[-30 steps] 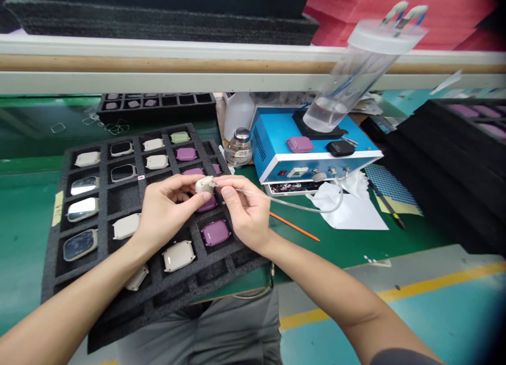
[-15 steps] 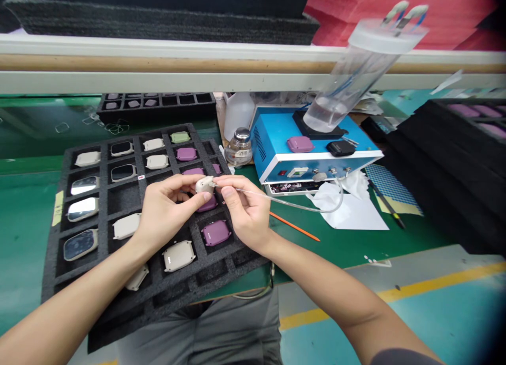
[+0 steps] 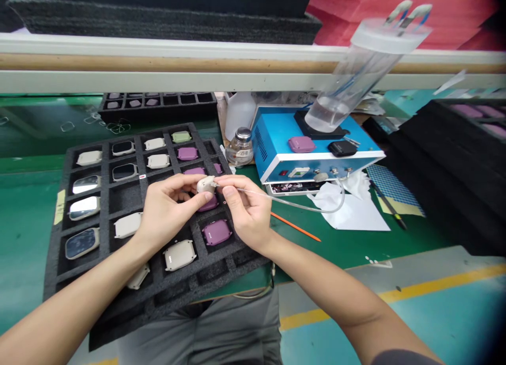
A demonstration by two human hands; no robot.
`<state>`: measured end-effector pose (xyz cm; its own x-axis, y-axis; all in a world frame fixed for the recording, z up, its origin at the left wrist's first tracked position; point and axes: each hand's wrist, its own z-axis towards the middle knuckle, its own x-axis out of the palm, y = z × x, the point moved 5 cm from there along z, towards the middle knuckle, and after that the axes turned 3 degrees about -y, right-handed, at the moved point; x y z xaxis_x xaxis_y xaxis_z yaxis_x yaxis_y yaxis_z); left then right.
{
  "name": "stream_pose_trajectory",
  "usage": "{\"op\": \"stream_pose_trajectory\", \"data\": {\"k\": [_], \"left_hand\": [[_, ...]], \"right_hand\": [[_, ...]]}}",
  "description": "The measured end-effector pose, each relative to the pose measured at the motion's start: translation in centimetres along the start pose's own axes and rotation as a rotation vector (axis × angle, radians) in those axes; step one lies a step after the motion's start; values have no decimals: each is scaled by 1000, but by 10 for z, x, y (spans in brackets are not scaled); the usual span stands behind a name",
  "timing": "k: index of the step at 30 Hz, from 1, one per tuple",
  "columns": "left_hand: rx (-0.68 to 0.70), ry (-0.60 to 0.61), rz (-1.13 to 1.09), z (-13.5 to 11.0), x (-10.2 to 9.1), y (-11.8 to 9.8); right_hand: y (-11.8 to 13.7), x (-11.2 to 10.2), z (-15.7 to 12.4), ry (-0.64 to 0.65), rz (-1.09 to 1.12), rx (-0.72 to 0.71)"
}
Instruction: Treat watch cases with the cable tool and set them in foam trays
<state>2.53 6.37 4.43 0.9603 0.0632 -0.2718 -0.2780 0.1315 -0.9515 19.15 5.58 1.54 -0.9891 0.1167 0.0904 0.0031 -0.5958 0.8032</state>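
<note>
Above the foam tray [image 3: 104, 199], my left hand [image 3: 166, 209] pinches a beige watch case [image 3: 204, 185] between thumb and fingers, tilted on edge. My right hand [image 3: 250, 215] grips the end of a clear thin tube [image 3: 292, 203], its tip at the case's right edge; whether it touches is too small to tell. The tube loops back toward a blue box machine [image 3: 272, 136]. Compartments of the tray hold beige, purple and green watch cases, such as a purple case [image 3: 217, 232] and a beige case [image 3: 179, 255] near my hands.
A clear cylinder [image 3: 336, 86] with liquid leans on the machine, beside a purple case [image 3: 301, 144]. A glass bottle [image 3: 239, 148] stands left of it. An orange stick [image 3: 296, 227] and white paper [image 3: 359, 215] lie right. Black foam trays [image 3: 438, 180] are stacked far right.
The view has shifted very slightly. Both hands, the beige watch case and the tube keep nearly the same positions.
</note>
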Motion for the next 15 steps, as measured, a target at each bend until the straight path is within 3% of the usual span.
{"op": "stream_pose_trajectory", "data": {"k": [15], "left_hand": [[-3,-6,17,0,-1,2]], "right_hand": [[0,1,0,4,-4,13]]}}
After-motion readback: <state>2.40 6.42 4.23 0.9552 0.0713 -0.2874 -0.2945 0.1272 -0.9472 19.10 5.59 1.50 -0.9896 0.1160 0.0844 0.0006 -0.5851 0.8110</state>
